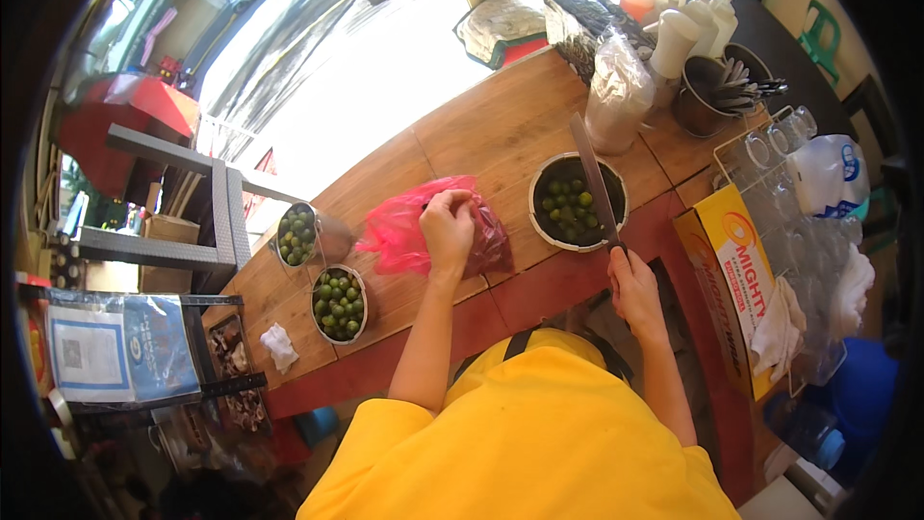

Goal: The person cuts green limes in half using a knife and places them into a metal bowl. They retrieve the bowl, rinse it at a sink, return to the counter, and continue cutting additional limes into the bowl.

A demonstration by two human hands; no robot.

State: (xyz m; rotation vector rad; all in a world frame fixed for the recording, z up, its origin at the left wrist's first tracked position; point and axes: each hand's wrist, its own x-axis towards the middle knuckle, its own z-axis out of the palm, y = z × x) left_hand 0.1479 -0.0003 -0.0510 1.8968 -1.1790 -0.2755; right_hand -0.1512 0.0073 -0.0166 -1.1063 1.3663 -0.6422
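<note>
My right hand (632, 282) grips the dark handle of a long knife (593, 177), its blade lying above a round container (534, 213) of small green citrus fruits (570, 206). My left hand (449, 220) is raised over a pink plastic bag (397, 231), fingers curled; whether it pinches anything is hidden. Dark contents show through the bag's right part. To the left, a metal pail (333, 235) and a white-rimmed container (362, 332) hold more green citrus fruits.
A crumpled white tissue (279, 348) lies at the counter's left. Along the right stand a plastic-wrapped container (619, 105), squeeze bottles (675, 43), a utensil pot (696, 105) and a yellow foil box (722, 289) beside a rack of glasses. A dark tray (234, 354) sits far left.
</note>
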